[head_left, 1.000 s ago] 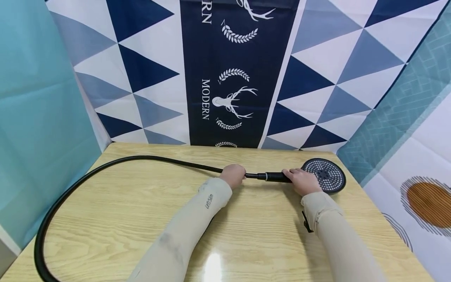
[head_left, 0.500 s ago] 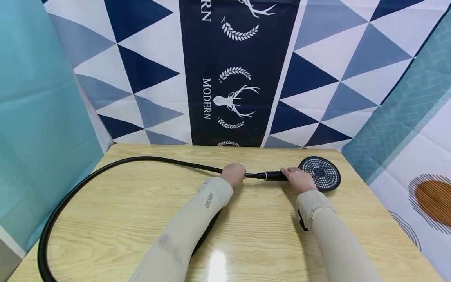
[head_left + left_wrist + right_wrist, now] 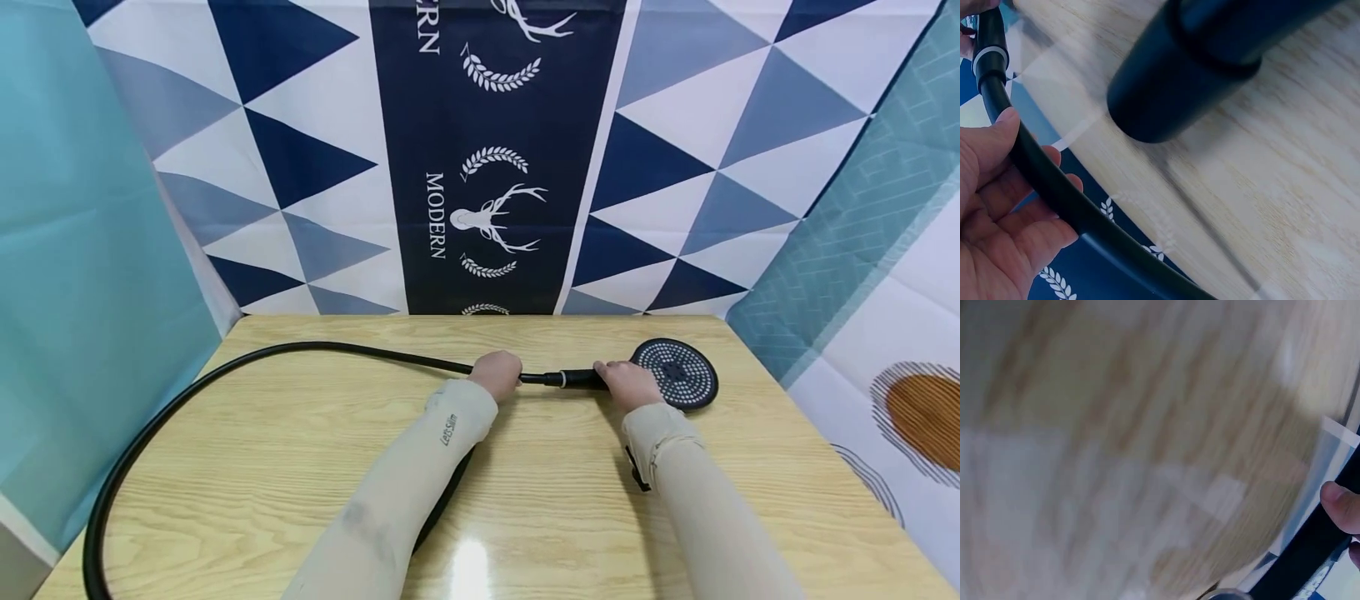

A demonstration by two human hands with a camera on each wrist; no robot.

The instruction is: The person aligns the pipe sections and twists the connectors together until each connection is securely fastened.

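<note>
A black shower head with a round, pale-dotted face lies toward the right of the table in the head view. My right hand grips its handle, the thumb lying along it in the right wrist view. Left of the handle's pale ring, my left hand holds the black shower hose; thumb and fingers curl round it in the left wrist view. A thick black hose end shows close up there, above the wood. In the head view, part of the hose is hidden under my left forearm.
The hose loops widely over the left side of the wooden table and leaves the head view at its lower edge. A patterned cloth hangs behind the table; more cloth hangs at both sides.
My right hand and the shower head have shifted slightly left. The left hand stays almost in place, while more hose shows beneath the left forearm. The view has tilted a little.
</note>
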